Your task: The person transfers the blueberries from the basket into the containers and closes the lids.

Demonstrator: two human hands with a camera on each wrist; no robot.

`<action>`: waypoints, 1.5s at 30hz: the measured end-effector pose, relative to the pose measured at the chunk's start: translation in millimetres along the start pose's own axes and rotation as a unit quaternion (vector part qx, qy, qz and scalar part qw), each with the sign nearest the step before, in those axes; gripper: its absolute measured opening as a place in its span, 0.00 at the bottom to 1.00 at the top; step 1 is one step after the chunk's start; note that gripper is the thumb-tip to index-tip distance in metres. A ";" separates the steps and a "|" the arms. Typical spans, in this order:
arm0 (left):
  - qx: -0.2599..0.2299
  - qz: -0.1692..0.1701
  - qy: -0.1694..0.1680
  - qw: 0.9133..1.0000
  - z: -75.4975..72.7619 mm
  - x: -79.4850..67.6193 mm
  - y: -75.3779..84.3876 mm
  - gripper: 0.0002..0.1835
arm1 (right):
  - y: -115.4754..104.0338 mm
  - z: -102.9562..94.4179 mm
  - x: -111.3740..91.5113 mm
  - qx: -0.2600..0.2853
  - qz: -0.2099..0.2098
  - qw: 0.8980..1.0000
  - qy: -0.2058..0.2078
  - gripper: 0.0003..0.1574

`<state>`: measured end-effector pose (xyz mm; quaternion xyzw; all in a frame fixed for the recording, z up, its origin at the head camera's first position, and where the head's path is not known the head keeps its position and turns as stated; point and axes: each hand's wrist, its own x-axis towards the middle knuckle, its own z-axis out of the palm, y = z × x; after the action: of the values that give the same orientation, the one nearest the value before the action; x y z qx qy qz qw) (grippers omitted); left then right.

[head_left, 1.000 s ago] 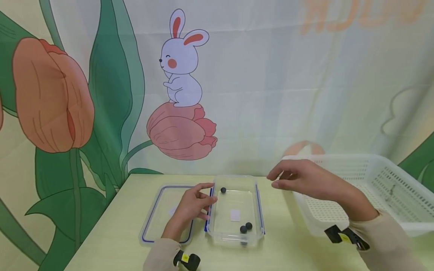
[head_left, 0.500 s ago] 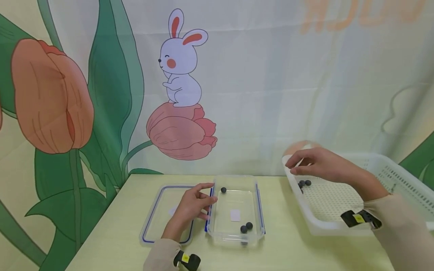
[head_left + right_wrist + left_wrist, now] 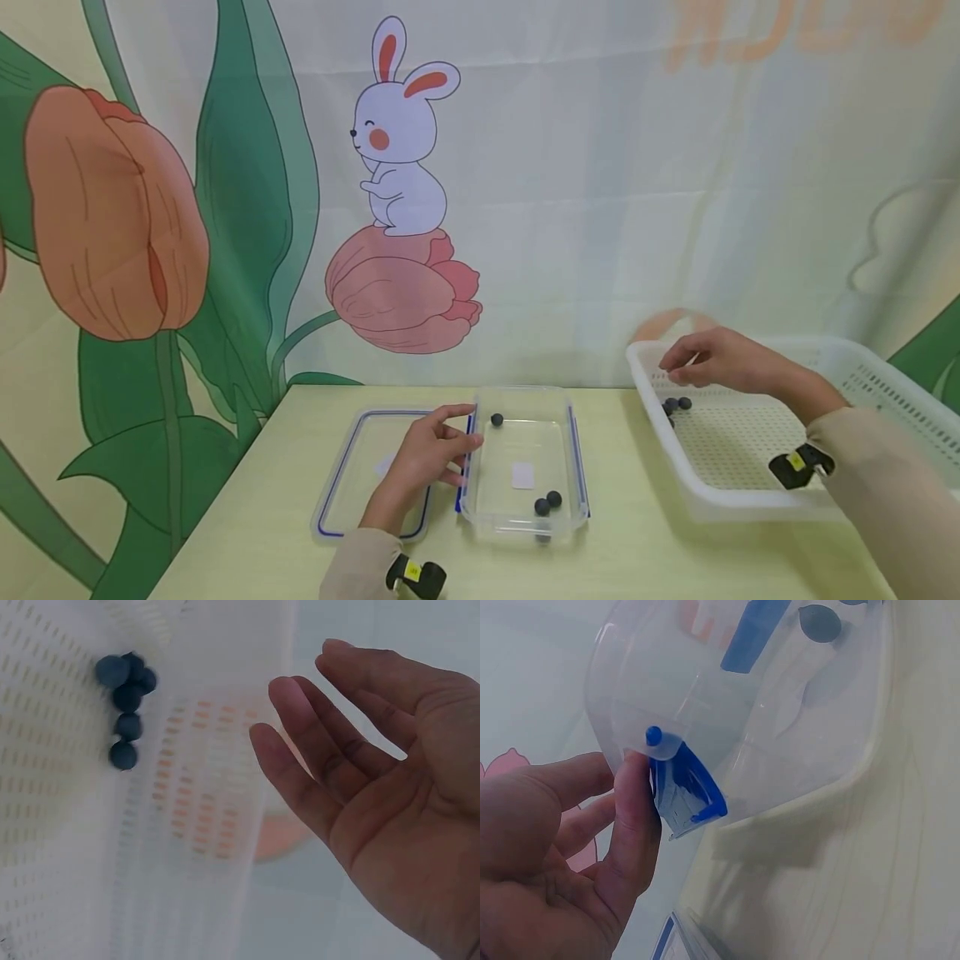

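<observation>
My left hand [image 3: 423, 462] touches the left side of a clear plastic food container [image 3: 523, 446], beside its hanging blue latch [image 3: 682, 791]. In the container lie a few blueberries: one [image 3: 497, 420] at the back left, others [image 3: 542, 507] by the front wall; a dark spot below these may be one seen through the plastic. My right hand [image 3: 720, 360] hovers over the left end of a white basket [image 3: 693, 492], fingers loosely bent and nothing between them. Several blueberries [image 3: 127, 697] cluster in that basket along its left wall, apart from the hand.
The clear lid [image 3: 330, 500] with a blue seal lies flat on the table [image 3: 247, 508], left of the container and partly under my left forearm. Behind the table hangs a printed curtain [image 3: 570, 208]. Bare tabletop [image 3: 618, 467] separates container and basket.
My right hand has moved right, from beside the container to over the basket, uncovering the blueberries at its left wall. The left hand and the container have stayed put.
</observation>
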<state>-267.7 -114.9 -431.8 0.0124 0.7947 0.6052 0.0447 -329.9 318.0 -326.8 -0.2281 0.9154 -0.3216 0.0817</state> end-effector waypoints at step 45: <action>-0.005 -0.005 -0.003 1.000 -0.6 -0.4 0.9 0.30 | 90.3 24.8 19.5 -0.045 0.063 0.994 -0.072 0.09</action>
<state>-267.5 -115.3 -430.8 0.0102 0.7915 0.6089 0.0507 -372.7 357.4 -402.7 -0.1954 0.9332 -0.2573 0.1569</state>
